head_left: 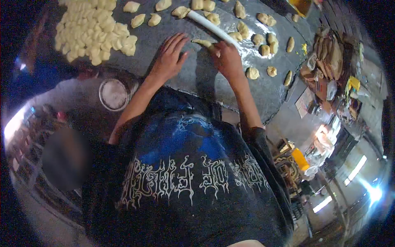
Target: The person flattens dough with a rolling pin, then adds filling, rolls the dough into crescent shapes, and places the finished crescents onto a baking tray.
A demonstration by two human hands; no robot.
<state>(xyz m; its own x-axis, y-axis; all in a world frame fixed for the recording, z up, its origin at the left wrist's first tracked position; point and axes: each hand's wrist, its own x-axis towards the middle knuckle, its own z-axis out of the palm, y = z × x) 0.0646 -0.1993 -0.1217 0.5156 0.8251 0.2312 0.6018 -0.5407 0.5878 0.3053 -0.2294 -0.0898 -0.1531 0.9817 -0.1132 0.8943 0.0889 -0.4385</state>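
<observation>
My left hand (169, 57) lies palm down on the dark worktop (187, 76), its fingers stretched out and holding nothing. My right hand (227, 59) is closed on the near end of a small tapered dough strip (202, 42), which points toward my left hand. Just beyond it lies a white rod like a rolling pin (212, 26), its near end close to my right knuckles. A lump of dough (180, 12) touches or nearly touches the rod's far end.
A large heap of dough pieces (92, 35) covers the worktop's left side. Several separate lumps (264, 50) are scattered on the right. Below the left edge stands a round white-topped container (114, 94), and another person (66, 158) is near. Bags and cardboard (329, 57) are piled beyond the right edge.
</observation>
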